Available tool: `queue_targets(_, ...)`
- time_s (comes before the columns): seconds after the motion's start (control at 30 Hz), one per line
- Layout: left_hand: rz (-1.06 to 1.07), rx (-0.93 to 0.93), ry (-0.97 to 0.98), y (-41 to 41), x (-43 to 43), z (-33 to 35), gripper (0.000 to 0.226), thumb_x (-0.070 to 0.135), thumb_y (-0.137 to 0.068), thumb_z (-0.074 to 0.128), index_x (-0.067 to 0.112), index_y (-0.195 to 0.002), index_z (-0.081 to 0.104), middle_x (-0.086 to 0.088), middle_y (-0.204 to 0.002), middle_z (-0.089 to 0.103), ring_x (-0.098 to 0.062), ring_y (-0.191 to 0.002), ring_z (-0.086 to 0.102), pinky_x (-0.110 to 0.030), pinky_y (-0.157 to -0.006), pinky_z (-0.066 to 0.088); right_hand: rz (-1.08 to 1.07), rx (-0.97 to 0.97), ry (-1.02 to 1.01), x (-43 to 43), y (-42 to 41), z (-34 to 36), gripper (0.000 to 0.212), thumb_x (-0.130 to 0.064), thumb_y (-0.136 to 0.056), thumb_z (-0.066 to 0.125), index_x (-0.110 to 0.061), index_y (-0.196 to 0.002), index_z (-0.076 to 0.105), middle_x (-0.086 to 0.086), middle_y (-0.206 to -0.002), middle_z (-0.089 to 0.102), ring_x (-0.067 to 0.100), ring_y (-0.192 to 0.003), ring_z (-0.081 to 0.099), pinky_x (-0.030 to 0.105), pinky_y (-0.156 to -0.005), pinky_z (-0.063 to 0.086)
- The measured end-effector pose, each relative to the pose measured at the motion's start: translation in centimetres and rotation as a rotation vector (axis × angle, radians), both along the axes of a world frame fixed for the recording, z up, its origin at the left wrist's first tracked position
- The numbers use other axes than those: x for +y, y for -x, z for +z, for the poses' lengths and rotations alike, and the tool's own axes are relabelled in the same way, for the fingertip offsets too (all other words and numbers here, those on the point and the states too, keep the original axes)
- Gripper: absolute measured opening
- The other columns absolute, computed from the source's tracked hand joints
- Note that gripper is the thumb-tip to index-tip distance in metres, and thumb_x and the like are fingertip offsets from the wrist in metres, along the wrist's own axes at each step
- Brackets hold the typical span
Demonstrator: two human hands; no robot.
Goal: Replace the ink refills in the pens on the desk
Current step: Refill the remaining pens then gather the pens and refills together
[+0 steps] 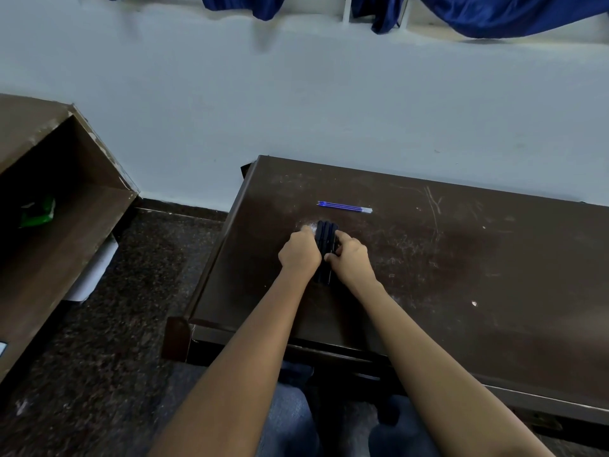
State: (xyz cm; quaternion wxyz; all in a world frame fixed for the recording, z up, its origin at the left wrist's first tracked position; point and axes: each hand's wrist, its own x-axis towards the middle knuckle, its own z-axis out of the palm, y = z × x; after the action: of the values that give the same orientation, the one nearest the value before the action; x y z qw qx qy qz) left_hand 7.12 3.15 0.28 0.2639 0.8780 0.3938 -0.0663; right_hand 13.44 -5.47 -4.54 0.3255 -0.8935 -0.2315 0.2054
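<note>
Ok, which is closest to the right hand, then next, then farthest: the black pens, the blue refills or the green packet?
1. Bundle of black pens: gripped by the right hand.
2. Thin blue ink refills: just beyond, on the dark brown desk.
3. Green packet: far left, inside the brown wooden shelf.

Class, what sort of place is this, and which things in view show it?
Probably a classroom or study room: a scratched wooden desk against a plain wall, a second desk alongside, and pens with blue refills on top.
</note>
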Motion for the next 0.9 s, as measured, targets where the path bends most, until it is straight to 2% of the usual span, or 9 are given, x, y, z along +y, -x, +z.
queue_targets(0.1, 0.019, -0.027, -0.003, -0.1, 0.3, 0.1, 0.038, 0.014, -0.091, 0.059, 0.010, -0.126, 0.046, -0.011, -0.117, 0.060, -0.027, -0.102, 0.061, -0.032, -0.069, 0.040, -0.042, -0.113, -0.034, -0.6, -0.7, 0.1, 0.054, -0.009, -0.088, 0.062, -0.011, -0.139, 0.046, 0.016, -0.122, 0.054, 0.030, -0.112, 0.055, 0.041, -0.099, 0.047)
queue_targets(0.27, 0.027, -0.053, 0.021, -0.6, 0.3, 0.4, 0.037, 0.014, -0.090, 0.059, 0.011, -0.124, 0.046, -0.011, -0.116, 0.060, -0.027, -0.101, 0.061, -0.031, -0.068, 0.040, -0.066, -0.285, 0.034, -0.5, -3.8, 0.3, 0.042, -0.006, -0.092, 0.055, -0.009, -0.133, 0.053, 0.013, -0.133, 0.051, 0.029, -0.126, 0.043, 0.042, -0.103, 0.042)
queue_targets(0.37, 0.005, -0.068, 0.026, -1.1, 0.1, 0.7, 0.038, 0.016, -0.090, 0.060, 0.011, -0.124, 0.046, -0.011, -0.116, 0.059, -0.026, -0.100, 0.061, -0.030, -0.067, 0.040, -0.005, -0.348, 0.083, 0.4, -5.8, 0.7, 0.038, -0.002, -0.092, 0.051, -0.005, -0.129, 0.056, 0.015, -0.131, 0.053, 0.030, -0.125, 0.044, 0.044, -0.101, 0.044)
queue_targets(0.57, -0.021, -0.097, 0.027, -1.8, -0.3, 0.8, 0.034, 0.021, -0.090, 0.059, 0.013, -0.122, 0.048, -0.008, -0.116, 0.058, -0.019, -0.087, 0.055, -0.030, -0.066, 0.039, 0.158, -0.394, 0.222, 2.8, -8.8, 1.6, 0.040, 0.002, -0.091, 0.043, -0.007, -0.126, 0.060, 0.015, -0.127, 0.058, 0.033, -0.117, 0.053, 0.045, -0.094, 0.049)
queue_targets(0.7, -0.033, -0.068, 0.045, -2.2, -0.5, 0.5, 0.037, 0.021, -0.090, 0.059, 0.013, -0.124, 0.048, -0.009, -0.121, 0.056, -0.025, -0.103, 0.058, -0.033, -0.072, 0.041, 0.220, -0.392, 0.347, 3.5, -10.0, 2.1, 0.037, 0.001, -0.091, 0.045, -0.009, -0.122, 0.062, 0.016, -0.123, 0.062, 0.035, -0.111, 0.058, 0.044, -0.091, 0.051)
queue_targets(0.8, -0.045, -0.083, 0.034, -2.4, -0.8, 0.4, 0.035, 0.022, -0.090, 0.059, 0.012, -0.123, 0.050, -0.009, -0.120, 0.057, -0.027, -0.105, 0.058, -0.036, -0.076, 0.044, 0.226, -0.410, 0.409, 3.2, -10.2, 2.1, 0.034, 0.001, -0.091, 0.045, -0.010, -0.118, 0.063, 0.016, -0.116, 0.064, 0.036, -0.104, 0.062, 0.042, -0.083, 0.053)
queue_targets(0.9, -0.057, -0.104, 0.027, -2.6, -1.3, 0.3, 0.032, 0.024, -0.090, 0.059, 0.013, -0.120, 0.052, -0.008, -0.117, 0.057, -0.026, -0.103, 0.058, -0.034, -0.073, 0.042, 0.181, -0.406, 0.441, 2.3, -9.9, 2.1, 0.033, 0.001, -0.091, 0.046, -0.011, -0.116, 0.064, 0.015, -0.115, 0.064, 0.035, -0.102, 0.063, 0.041, -0.081, 0.054)
